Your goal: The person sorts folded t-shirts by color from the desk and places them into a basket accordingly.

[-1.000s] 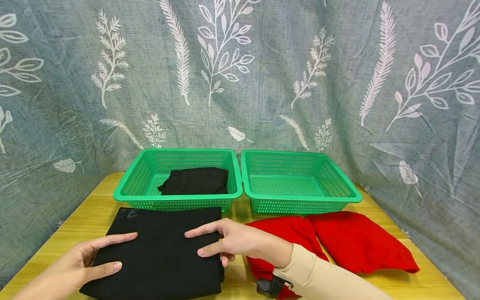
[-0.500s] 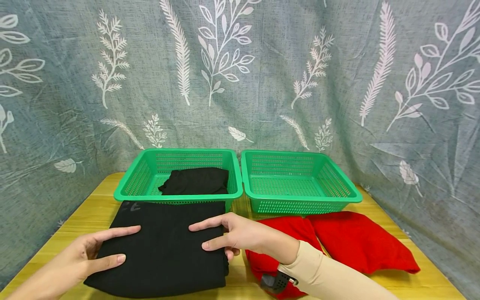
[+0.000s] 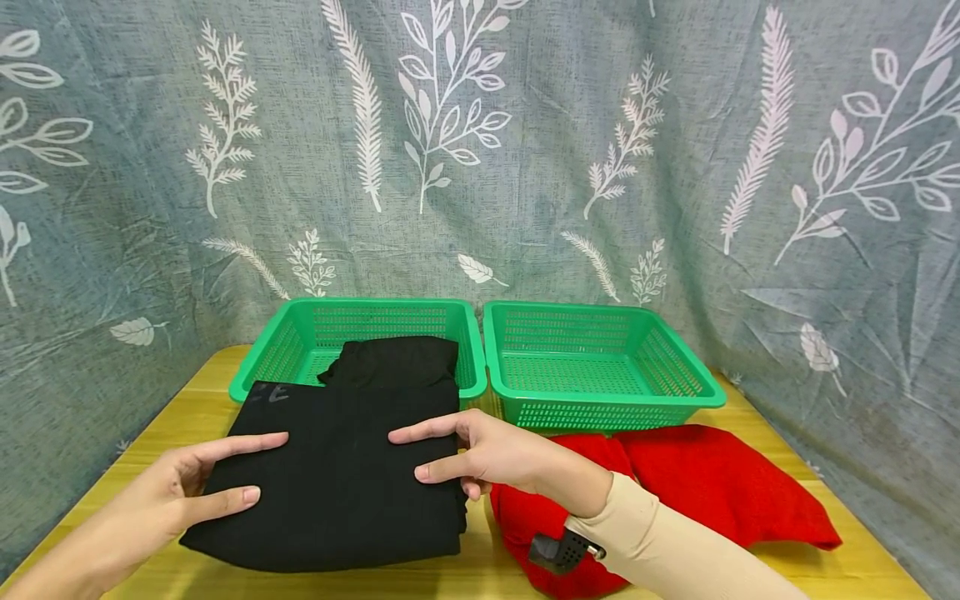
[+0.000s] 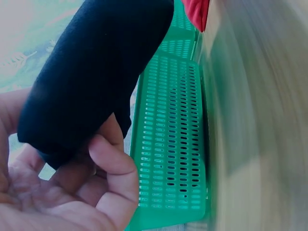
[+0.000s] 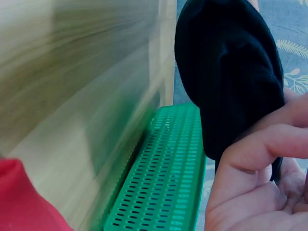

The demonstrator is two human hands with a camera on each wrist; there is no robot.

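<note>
A folded black garment, with faint grey lettering at its far left corner, is held level between both hands. My left hand grips its left edge, thumb and index finger on top; in the left wrist view the other fingers curl beneath the cloth. At the right edge my right hand pinches it the same way, fingers bent under the fold in the right wrist view. The garment hangs above the table and overlaps the front rim of the left green basket in the head view.
Inside the left basket lies another black folded cloth. A second green basket stands beside it on the right. Two red cloths lie on the wooden table, partly under the right forearm. A patterned curtain hangs behind.
Both hands have raised the black garment and carried it forward and slightly right, toward the left basket, whose front wall it now covers. The baskets and red cloths have stayed put.
</note>
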